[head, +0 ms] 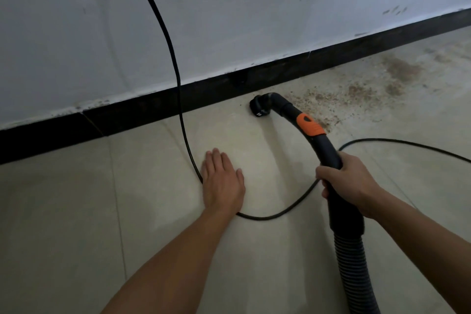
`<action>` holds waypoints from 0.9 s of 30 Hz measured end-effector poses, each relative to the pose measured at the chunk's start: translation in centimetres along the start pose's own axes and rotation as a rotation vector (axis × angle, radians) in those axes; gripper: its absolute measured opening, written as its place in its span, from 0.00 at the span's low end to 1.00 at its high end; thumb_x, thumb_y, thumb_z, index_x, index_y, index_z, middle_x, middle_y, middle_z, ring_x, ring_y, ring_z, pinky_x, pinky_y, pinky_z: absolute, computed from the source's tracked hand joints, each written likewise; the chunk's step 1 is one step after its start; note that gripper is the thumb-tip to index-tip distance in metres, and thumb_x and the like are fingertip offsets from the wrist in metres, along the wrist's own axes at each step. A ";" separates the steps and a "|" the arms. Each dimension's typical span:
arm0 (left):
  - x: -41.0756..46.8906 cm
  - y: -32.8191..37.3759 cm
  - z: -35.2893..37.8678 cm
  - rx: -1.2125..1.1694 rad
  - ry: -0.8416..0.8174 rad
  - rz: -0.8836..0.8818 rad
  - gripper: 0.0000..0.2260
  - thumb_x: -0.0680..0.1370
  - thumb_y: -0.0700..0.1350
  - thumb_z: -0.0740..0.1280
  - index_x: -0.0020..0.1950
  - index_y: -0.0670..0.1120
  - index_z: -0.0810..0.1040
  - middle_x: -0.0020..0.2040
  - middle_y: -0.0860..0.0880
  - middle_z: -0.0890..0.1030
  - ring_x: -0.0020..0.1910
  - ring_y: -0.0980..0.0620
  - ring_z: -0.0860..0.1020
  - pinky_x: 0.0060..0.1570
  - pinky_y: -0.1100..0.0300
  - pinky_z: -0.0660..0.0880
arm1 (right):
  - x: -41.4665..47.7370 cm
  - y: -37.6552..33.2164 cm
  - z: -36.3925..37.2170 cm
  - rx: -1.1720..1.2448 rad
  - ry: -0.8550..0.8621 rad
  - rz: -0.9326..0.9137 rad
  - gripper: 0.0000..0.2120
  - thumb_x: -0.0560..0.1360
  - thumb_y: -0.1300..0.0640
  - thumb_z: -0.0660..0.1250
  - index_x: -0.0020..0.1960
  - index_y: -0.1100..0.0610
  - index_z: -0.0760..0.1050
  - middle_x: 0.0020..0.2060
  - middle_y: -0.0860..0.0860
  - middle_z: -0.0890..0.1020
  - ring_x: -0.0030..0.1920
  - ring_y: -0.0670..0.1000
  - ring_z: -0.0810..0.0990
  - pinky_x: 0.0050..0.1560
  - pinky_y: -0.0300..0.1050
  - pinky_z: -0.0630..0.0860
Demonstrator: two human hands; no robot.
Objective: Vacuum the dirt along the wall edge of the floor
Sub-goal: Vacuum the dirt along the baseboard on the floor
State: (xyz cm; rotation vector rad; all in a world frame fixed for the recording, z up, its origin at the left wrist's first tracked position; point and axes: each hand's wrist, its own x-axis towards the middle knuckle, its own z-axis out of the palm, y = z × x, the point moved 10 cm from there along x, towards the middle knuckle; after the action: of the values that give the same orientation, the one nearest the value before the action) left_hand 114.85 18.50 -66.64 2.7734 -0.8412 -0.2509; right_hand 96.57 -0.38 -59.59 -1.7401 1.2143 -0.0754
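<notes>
My right hand grips the black curved vacuum handle, which has an orange patch. Its small black nozzle rests on the pale tiled floor just in front of the black skirting board. Brown dirt is scattered on the floor to the right of the nozzle, along the wall. My left hand lies flat on the floor with fingers together, palm down, left of the handle and on top of the power cord.
A black power cord hangs from a wall socket at the top left, loops over the floor under my left hand and runs off to the right. The ribbed hose leads off the bottom edge. The white wall is scuffed.
</notes>
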 end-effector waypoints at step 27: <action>0.0 0.3 0.3 0.043 -0.020 0.028 0.29 0.79 0.53 0.50 0.72 0.33 0.67 0.73 0.35 0.67 0.73 0.37 0.65 0.73 0.44 0.53 | -0.5 -5.2 -8.1 -0.709 -0.050 -0.082 0.10 0.70 0.57 0.71 0.45 0.48 0.71 0.32 0.51 0.81 0.24 0.48 0.81 0.29 0.45 0.78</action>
State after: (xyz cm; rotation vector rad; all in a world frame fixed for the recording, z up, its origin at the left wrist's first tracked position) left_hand 114.62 18.18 -66.84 2.8005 -0.8999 -0.2587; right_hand 95.60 -5.32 -51.33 -2.3800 1.2116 0.3944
